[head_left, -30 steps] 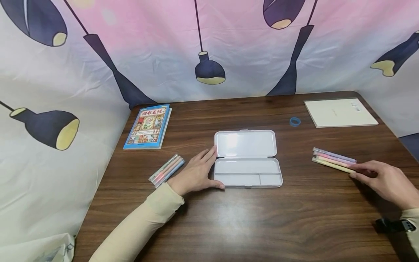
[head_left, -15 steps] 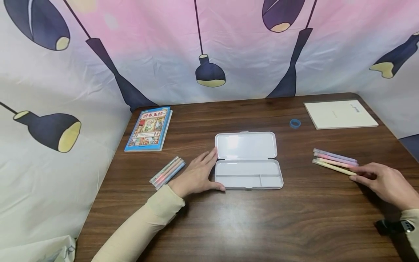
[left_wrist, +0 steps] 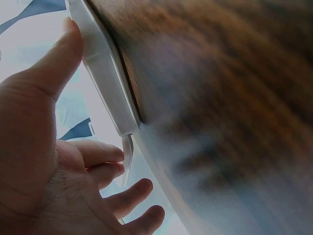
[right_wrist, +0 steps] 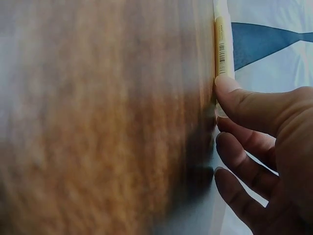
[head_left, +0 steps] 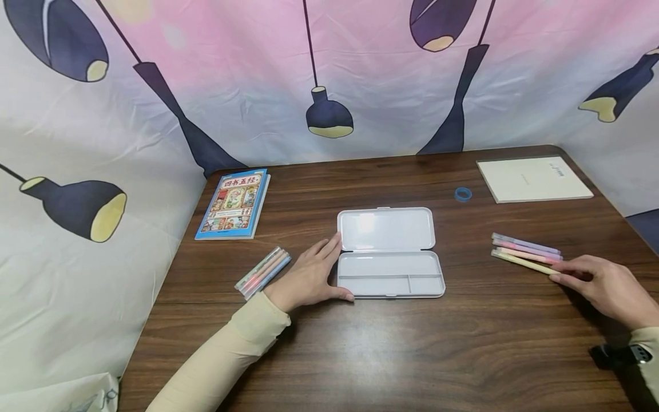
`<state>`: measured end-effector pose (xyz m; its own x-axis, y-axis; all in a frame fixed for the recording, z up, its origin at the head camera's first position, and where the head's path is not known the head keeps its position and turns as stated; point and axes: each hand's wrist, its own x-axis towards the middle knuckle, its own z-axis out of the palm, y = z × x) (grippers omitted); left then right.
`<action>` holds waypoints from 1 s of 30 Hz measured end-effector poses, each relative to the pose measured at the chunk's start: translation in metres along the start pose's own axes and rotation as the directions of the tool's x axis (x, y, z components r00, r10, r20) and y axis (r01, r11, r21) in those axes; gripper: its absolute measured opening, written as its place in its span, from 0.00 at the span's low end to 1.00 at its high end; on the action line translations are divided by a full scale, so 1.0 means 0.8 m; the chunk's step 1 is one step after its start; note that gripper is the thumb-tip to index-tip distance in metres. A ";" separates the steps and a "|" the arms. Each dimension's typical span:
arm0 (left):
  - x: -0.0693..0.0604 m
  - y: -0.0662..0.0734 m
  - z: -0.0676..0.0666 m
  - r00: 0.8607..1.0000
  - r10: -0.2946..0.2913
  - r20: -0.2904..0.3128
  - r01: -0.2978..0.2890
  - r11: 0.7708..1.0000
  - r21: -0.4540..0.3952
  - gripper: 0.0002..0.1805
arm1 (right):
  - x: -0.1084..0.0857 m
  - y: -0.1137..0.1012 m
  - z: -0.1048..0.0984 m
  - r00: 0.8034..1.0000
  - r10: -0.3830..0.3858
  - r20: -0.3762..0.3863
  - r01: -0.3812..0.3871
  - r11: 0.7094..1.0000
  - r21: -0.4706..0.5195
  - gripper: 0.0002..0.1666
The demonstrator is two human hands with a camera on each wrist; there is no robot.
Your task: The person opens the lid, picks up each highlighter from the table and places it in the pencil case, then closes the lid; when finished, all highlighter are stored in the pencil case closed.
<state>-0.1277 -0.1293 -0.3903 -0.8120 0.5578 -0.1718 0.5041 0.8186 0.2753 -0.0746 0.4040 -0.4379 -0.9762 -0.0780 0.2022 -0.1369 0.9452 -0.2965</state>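
Note:
An open white pencil case (head_left: 391, 262) lies mid-table in the head view, its lid folded back. My left hand (head_left: 309, 273) rests against its left side, fingers fairly straight, with the thumb at the front edge and fingertips by the lid. In the left wrist view the thumb touches the case wall (left_wrist: 105, 73). At the right, my right hand (head_left: 610, 283) pinches the near end of a yellow pen (head_left: 522, 262) between thumb and index finger. Beside that pen lie a peach pen (head_left: 525, 255), a pink pen (head_left: 527, 250) and a purple pen (head_left: 527, 243). A barcode shows on the yellow barrel (right_wrist: 221, 46).
Several clear-capped pens (head_left: 264, 272) lie together left of my left hand. A blue-edged book (head_left: 233, 204) sits at the back left. A blue tape ring (head_left: 463, 194) and a cream notebook (head_left: 534, 179) are at the back right. A printed cloth (head_left: 247, 91) hangs behind the table.
The yellow pen's near end has swung slightly toward the table front, away from the neighbouring pens, with my right hand on it. My left hand has stayed against the case.

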 end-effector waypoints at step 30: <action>0.001 -0.001 0.001 1.000 -0.005 0.002 0.005 1.000 -0.012 0.65 | 0.109 -0.210 0.005 0.895 -0.446 -0.020 0.429 0.846 0.318 0.07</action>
<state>-0.1287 -0.1291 -0.3915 -0.8139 0.5541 -0.1751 0.4966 0.8197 0.2855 -0.1377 0.2371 -0.3744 -0.8088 -0.4852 0.3323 -0.5880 0.6650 -0.4604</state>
